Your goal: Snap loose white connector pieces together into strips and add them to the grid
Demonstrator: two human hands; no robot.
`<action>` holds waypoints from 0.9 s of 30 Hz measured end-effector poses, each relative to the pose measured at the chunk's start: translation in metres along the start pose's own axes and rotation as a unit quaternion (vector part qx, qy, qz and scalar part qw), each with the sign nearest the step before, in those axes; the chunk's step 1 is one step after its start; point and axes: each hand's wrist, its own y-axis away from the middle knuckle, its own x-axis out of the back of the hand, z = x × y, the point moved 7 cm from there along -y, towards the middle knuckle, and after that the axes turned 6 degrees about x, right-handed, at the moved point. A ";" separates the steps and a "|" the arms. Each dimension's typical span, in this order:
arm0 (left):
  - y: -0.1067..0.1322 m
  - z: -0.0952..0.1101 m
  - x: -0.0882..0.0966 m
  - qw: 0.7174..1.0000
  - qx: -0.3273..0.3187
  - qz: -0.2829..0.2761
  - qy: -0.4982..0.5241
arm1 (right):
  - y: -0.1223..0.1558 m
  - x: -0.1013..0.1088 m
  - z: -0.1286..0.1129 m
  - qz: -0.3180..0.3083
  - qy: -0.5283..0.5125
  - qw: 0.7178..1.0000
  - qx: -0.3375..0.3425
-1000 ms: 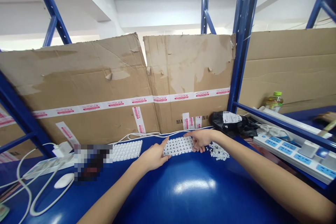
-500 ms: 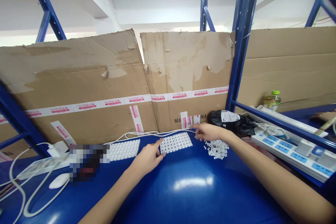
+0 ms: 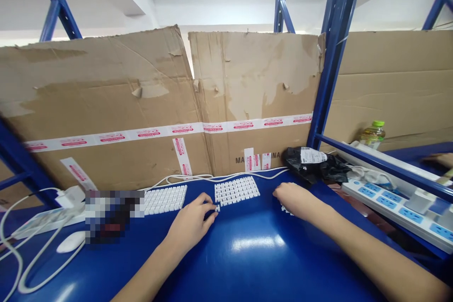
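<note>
My left hand is at the near left corner of a slanted grid of small white pieces. Its thumb and forefinger close around one small white piece beside that corner. To the right, my right hand reaches down over a loose pile of the same pieces, hiding most of it. The fingers of that hand are curled downward, and their tips cannot be made out. A second grid of white pieces lies left of my left hand.
White cables run along the cardboard wall behind the blue table. A white mouse and a power strip are on the left. At right are a black plastic bag, another power strip and blue posts.
My right hand has moved from the grid's far right corner, toward me and right, onto the loose pile. My left fingers have drawn closer together at the grid's near left corner.
</note>
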 end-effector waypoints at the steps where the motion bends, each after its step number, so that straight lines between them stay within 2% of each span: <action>1: 0.001 0.001 0.000 1.000 0.000 -0.002 0.008 | -0.001 -0.001 -0.006 0.000 0.036 0.999 -0.001; 4: 0.005 0.006 -0.001 0.999 -0.002 -0.009 0.042 | -0.002 -0.007 -0.022 -0.012 0.102 0.995 0.005; 8: 0.008 0.015 -0.003 0.996 -0.008 -0.029 0.086 | -0.004 -0.008 -0.025 0.006 0.100 0.995 0.017; 11: 0.010 0.022 -0.007 0.995 -0.006 -0.042 0.090 | -0.007 0.000 -0.013 0.054 0.032 0.998 0.011; 14: 0.012 0.031 -0.009 0.990 -0.008 -0.038 0.138 | -0.009 0.013 -0.005 0.114 -0.098 0.988 0.039; 16: 0.013 0.038 -0.011 0.976 0.000 -0.035 0.217 | -0.010 0.018 -0.006 0.135 -0.233 0.961 0.063; 17: 0.014 0.040 -0.012 0.964 0.010 -0.036 0.262 | -0.011 0.017 -0.008 0.132 -0.313 0.938 0.066; 20: 0.014 0.045 -0.017 0.926 0.051 -0.040 0.372 | -0.014 0.007 -0.025 0.092 -0.524 0.845 0.059; 23: 0.013 0.044 -0.020 0.898 0.083 -0.035 0.431 | -0.014 -0.001 -0.049 0.077 -0.617 0.781 0.067; 25: 0.012 0.040 -0.021 0.885 0.089 -0.026 0.457 | -0.014 -0.004 -0.063 0.067 -0.647 0.756 0.072; 27: 0.011 0.037 -0.022 0.875 0.087 -0.018 0.475 | -0.015 -0.006 -0.072 0.069 -0.662 0.743 0.073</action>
